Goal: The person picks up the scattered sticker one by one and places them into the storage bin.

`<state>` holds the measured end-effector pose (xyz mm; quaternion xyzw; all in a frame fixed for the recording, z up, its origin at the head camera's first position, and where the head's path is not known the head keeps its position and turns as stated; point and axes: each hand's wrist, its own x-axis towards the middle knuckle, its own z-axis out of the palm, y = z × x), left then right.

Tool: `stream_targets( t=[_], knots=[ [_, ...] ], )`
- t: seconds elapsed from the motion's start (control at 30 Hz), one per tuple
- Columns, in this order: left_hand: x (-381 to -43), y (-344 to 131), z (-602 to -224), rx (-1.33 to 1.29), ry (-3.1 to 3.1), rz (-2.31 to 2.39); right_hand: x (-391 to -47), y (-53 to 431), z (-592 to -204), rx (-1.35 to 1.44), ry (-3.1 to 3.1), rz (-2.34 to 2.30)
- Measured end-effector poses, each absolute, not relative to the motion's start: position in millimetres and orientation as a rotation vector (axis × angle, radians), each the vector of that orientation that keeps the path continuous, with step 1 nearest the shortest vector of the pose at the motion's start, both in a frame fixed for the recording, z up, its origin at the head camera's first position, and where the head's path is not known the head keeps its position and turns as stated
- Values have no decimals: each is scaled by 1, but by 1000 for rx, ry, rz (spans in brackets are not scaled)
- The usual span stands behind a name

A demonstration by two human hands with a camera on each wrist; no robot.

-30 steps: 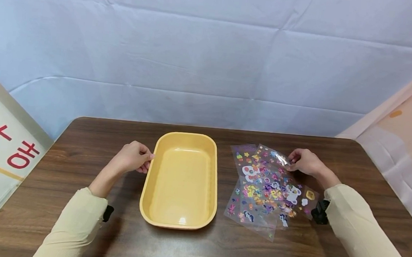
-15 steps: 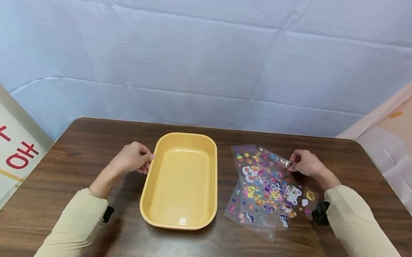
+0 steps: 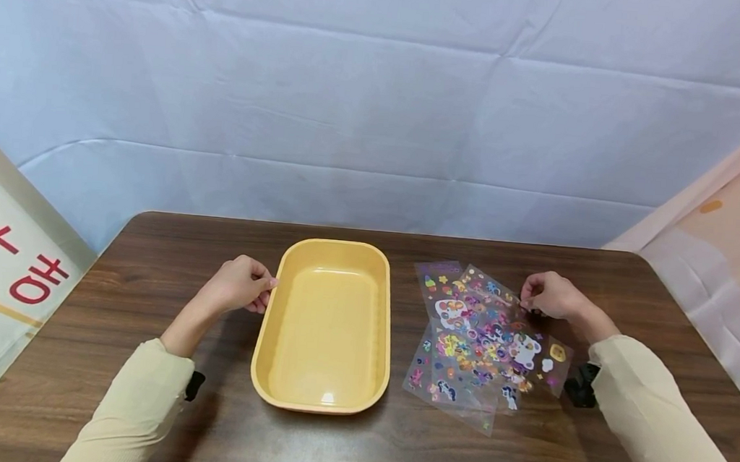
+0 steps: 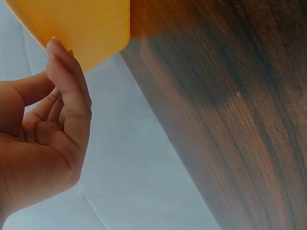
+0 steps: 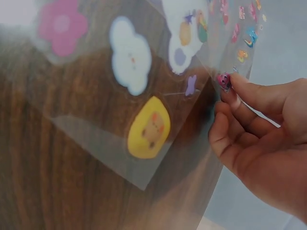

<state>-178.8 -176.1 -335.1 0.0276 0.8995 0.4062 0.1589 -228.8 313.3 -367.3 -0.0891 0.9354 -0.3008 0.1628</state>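
A yellow rectangular tray (image 3: pixel 323 406) with rounded corners stands on the table. My left hand (image 3: pixel 242 284) pinches its left rim; in the left wrist view the fingertips (image 4: pixel 56 45) meet the tray's edge. To the right, clear sticker sheets (image 3: pixel 481 345) lie overlapping, printed with colourful cartoon figures. My right hand (image 3: pixel 555 295) pinches the upper right corner of one sheet between thumb and finger, as the right wrist view shows beside a small pink sticker (image 5: pixel 224 81). How many sheets overlap is hard to tell.
The dark wood table (image 3: pixel 178 259) has its far edge against a pale cloth backdrop (image 3: pixel 380 101). Printed banners (image 3: pixel 9 260) with red characters hang at both sides. Black wrist cameras (image 3: pixel 582 385) sit at the sleeves.
My right hand has shifted slightly right, and the top sheet's corner has moved a little with it. The left hand and tray have stayed in place.
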Motion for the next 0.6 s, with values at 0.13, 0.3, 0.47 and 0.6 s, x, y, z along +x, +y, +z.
stream_targets(
  t=[0.13,0.3,0.47,0.6],
  knots=[
    [-179,-176,-335,77,2570,1160,-227,313,-362,-276,2618,-904],
    [-178,-176,-335,76,2573,1157,-227,313,-356,-280,2557,-948],
    [-178,-176,-334,84,2578,1154,-227,314,-351,-253,2525,-1001],
    [-177,-176,-333,86,2580,1153,-226,314,-348,-228,2504,-1045]
  ],
)
